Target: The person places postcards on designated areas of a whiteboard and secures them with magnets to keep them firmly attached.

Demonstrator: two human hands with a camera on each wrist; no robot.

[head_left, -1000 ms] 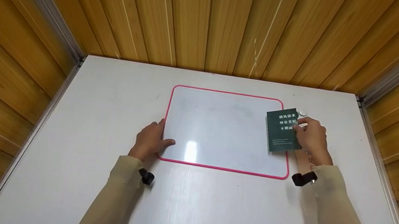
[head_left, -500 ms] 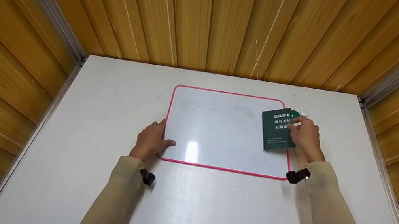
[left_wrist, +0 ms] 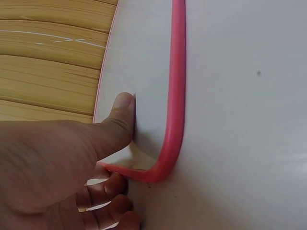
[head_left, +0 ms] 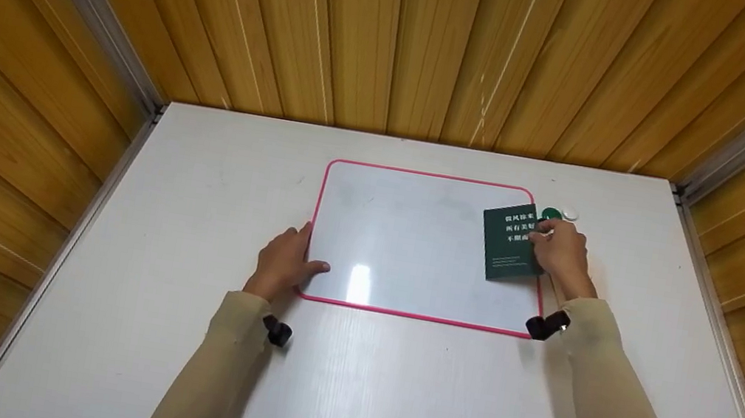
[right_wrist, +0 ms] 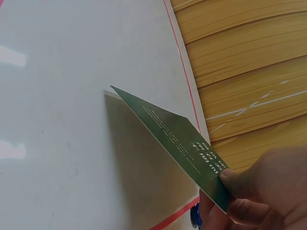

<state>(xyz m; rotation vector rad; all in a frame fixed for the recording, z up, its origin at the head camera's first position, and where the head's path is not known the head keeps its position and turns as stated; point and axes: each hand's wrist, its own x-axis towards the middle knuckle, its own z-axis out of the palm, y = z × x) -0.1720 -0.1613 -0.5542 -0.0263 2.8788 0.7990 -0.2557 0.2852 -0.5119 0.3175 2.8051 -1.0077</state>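
Observation:
A small whiteboard (head_left: pixel 404 244) with a pink frame lies flat on the table. My left hand (head_left: pixel 283 264) grips its left edge near the front corner. In the left wrist view the thumb (left_wrist: pixel 122 112) lies over the board's face and the curled fingers are at the pink rim (left_wrist: pixel 176 86). With thumb and fingers, my right hand (head_left: pixel 563 258) pinches the right edge of a dark green card (head_left: pixel 503 256) bearing white lettering. The right wrist view shows the card (right_wrist: pixel 168 136) tilted above the board, casting a shadow on it.
Just beyond the right hand are a green round piece (head_left: pixel 551 213) and a white round piece (head_left: pixel 570 214), by the board's far right corner. A blue round thing (right_wrist: pixel 194 215) peeks from behind the right fingers. Wood-patterned walls (head_left: pixel 428 46) bound the white table (head_left: pixel 359 386).
My right hand has moved left with the green card, bringing it further over the whiteboard. The green round piece has come into sight behind it. The left hand keeps its place.

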